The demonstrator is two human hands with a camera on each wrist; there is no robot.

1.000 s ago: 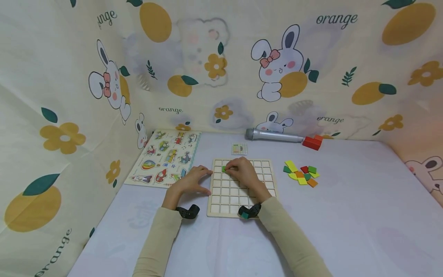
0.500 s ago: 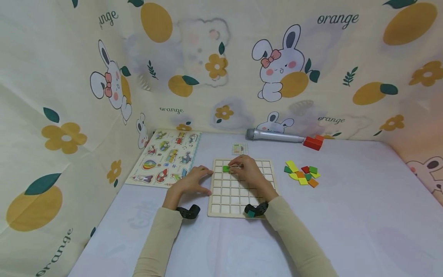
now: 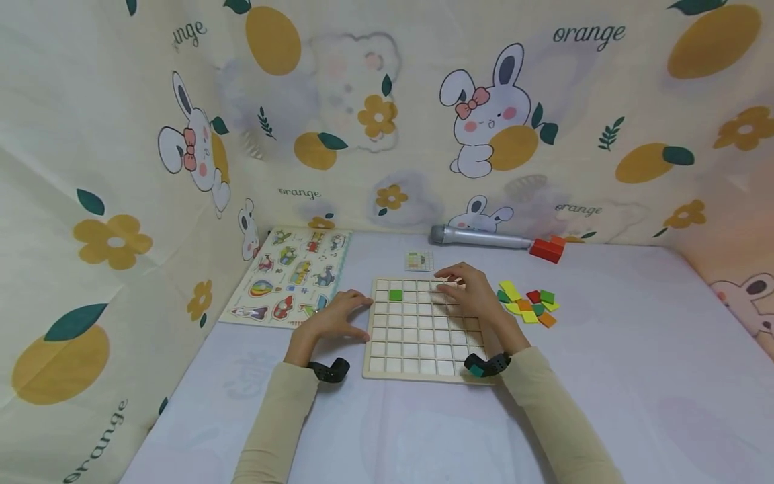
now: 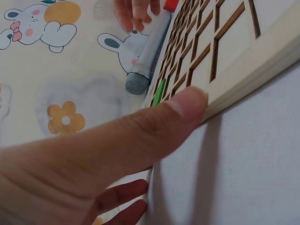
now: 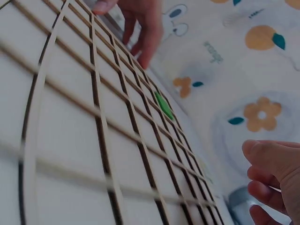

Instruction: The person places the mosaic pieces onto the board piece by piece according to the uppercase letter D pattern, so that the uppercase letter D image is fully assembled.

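Note:
A wooden grid board (image 3: 410, 349) with square cells lies flat on the table. One green tile (image 3: 396, 295) sits in a cell near its upper left corner. My left hand (image 3: 331, 316) rests at the board's left edge, and in the left wrist view the thumb (image 4: 154, 124) touches the rim. Over the upper right part of the board hovers my right hand (image 3: 474, 292), fingers loosely bent with nothing between them. The right wrist view shows that hand (image 5: 276, 176) at the right, away from the green tile (image 5: 163, 105).
Several coloured tiles (image 3: 529, 309) lie in a pile right of the board. A small pattern card (image 3: 418, 261) is behind it. A picture puzzle board (image 3: 296, 272) lies at the left. A grey microphone (image 3: 480, 237) and red blocks (image 3: 547, 250) stand along the back.
My right hand has let go of the green tile, which stays in its cell. It has moved right across the board. The left hand has stayed put.

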